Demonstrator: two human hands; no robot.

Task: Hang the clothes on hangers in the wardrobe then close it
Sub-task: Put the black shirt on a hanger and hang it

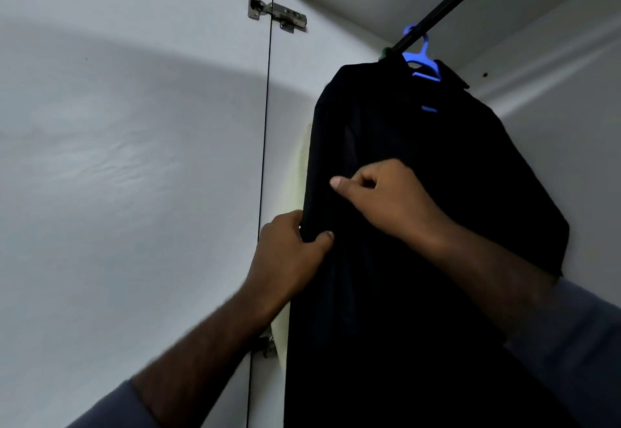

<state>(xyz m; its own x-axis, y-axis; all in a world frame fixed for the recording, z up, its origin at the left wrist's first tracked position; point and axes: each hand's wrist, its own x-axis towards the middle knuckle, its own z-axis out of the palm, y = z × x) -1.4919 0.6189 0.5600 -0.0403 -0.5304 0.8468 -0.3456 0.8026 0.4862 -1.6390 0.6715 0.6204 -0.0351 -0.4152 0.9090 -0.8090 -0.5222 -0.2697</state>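
Head view: left hand (289,253) fingers clamp left edge of black shirt (420,132); right hand (386,199) fingers pinch its front.

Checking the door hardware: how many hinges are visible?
2. An upper hinge high on the door edge; a lower hinge beside the left forearm, partly hidden. Others may lie out of view.

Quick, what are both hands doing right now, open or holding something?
Left hand: closed, gripping the edge of the black shirt.
Right hand: closed, pinching the shirt's front fabric.
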